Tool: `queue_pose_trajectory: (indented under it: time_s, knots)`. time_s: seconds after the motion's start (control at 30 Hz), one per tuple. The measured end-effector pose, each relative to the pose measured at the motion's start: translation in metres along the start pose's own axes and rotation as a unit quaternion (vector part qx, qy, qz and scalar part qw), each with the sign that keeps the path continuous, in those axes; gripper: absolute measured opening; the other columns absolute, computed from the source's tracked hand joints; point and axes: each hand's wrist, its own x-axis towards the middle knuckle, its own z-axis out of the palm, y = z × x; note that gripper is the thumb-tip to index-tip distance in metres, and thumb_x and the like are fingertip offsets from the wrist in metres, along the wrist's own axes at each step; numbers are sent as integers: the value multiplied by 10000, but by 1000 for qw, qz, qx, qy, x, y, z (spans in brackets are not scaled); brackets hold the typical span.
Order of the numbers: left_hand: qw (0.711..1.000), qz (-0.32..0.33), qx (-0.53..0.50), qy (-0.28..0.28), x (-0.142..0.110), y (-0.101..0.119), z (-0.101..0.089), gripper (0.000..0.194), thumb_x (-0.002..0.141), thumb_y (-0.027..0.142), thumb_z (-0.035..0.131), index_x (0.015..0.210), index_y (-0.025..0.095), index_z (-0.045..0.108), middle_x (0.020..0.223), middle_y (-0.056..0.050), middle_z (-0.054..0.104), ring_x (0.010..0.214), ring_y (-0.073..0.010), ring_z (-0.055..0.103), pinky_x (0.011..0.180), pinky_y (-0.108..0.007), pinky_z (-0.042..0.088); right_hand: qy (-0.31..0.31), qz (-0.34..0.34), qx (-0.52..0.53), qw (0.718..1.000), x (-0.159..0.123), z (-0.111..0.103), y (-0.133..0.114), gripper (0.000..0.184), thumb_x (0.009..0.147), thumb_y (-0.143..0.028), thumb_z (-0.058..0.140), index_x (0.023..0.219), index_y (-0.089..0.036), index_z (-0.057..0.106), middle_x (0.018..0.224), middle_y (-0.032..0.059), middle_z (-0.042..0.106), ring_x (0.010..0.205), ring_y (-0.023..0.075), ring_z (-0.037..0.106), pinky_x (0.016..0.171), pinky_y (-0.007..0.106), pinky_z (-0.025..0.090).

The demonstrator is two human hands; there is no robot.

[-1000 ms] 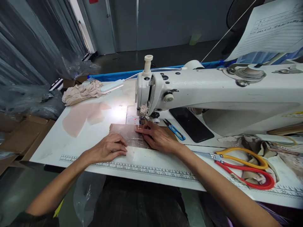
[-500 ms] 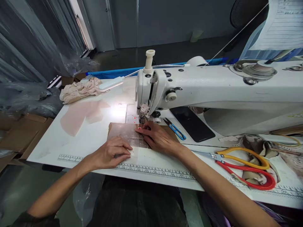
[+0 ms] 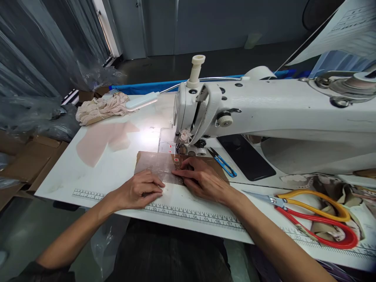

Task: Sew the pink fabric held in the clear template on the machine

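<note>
A piece of sheer pale pink fabric (image 3: 155, 160) lies over a flat brown sheet (image 3: 216, 166) in front of the sewing machine's presser foot (image 3: 178, 149). My left hand (image 3: 143, 190) is closed at the fabric's near edge, thumb and forefinger drawn together on it. At the fabric's right side, my right hand (image 3: 202, 179) presses its fingertips down, the forefinger reaching left and other fingers curled; what lies beneath them is partly hidden. The fabric sits just short of the needle area, next to a small red-and-white mark.
The sewing machine (image 3: 264, 105) spans the back right. Blue thread snips (image 3: 225, 164) and a black phone (image 3: 246, 156) lie beneath its arm. Large scissors (image 3: 317, 203) rest at right. More sheer pink pieces (image 3: 96, 141), a lace bundle (image 3: 102, 107) and a lit lamp (image 3: 142, 101) are at left.
My right fingertips have slid a little toward me along the fabric. My left hand stays nearly in place. The view has shifted slightly.
</note>
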Motion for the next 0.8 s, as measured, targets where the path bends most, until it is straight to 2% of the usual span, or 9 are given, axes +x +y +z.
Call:
queue_pose_trajectory:
  time_s: [0.13,0.27,0.37,0.5,0.6,0.8]
  knots:
    - [1000,13,21,15,6,-1,-7,167,892,287,632,983,157,685,974,-104,715,842,-188,667,746,-350,540,-9,3,-23,1000,0,1,-1,347,887,-170,501,1140,-279,712,1036,101,585,985,229,567,855,414,520]
    - [990,-6,138,22,26,-13,-12,196,940,300,549,1000,157,669,988,-103,701,883,-205,650,771,-366,519,-4,1,-21,1000,0,2,-1,357,886,-163,495,1153,-263,709,1034,107,583,987,232,565,874,427,517]
    - [968,-5,246,-45,44,-27,-9,239,961,292,481,1026,146,660,1056,-123,685,894,-231,625,756,-379,493,10,4,-30,999,-2,5,0,350,882,-162,498,1136,-266,716,1041,105,579,995,236,564,878,432,519]
    - [935,43,332,-120,62,-43,-3,329,985,328,423,1069,103,649,1186,-140,651,881,-247,586,727,-393,458,41,-1,-43,998,-3,12,3,342,885,-156,497,1139,-248,707,1026,109,569,959,236,571,838,425,537]
    - [925,49,353,-130,72,-53,-3,382,1007,347,370,1130,100,634,1243,-127,630,881,-248,568,725,-412,422,77,25,-53,995,-2,18,7,341,891,-149,484,1150,-211,698,1021,125,556,929,242,579,799,415,558]
    - [946,15,303,-116,73,-63,-6,419,1017,373,346,1265,117,564,1351,-112,568,995,-251,529,835,-426,381,92,48,-57,993,-2,21,9,322,924,-186,485,1185,-204,674,1024,123,563,912,235,591,771,393,574]
